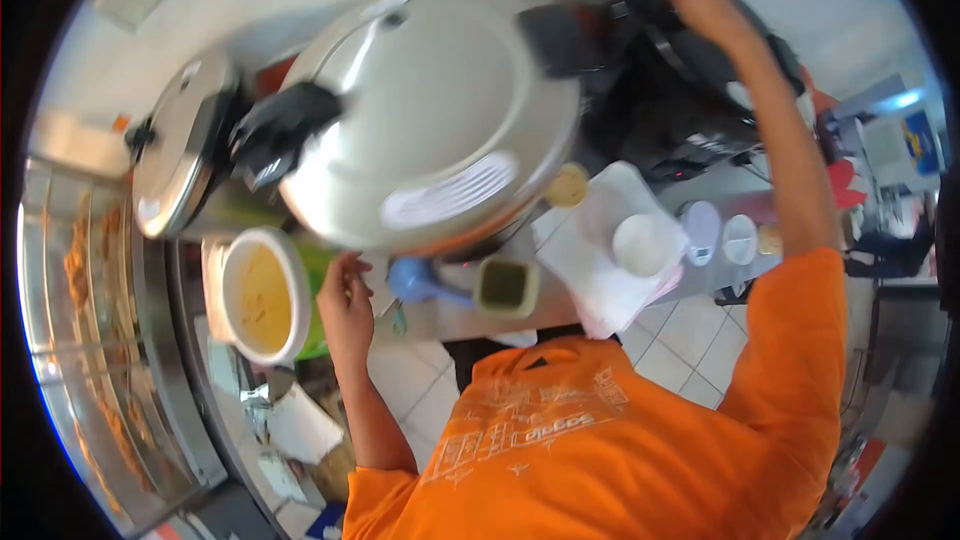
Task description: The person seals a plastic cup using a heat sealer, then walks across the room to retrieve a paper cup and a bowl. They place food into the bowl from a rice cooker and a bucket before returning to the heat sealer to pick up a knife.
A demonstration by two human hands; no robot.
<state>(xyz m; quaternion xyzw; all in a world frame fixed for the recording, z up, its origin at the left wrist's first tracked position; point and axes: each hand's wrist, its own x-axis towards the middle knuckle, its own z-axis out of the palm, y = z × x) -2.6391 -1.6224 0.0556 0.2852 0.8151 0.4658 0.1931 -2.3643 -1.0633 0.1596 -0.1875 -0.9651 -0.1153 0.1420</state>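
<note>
Right hand [700, 2] lies on top of the black appliance [650, 90] at the counter's far right; whether it grips cannot be told. Left hand [345, 302], loosely curled, holds nothing, just beside a white bowl [297, 270] of yellow liquid below the silver cooker [430, 120].
</note>
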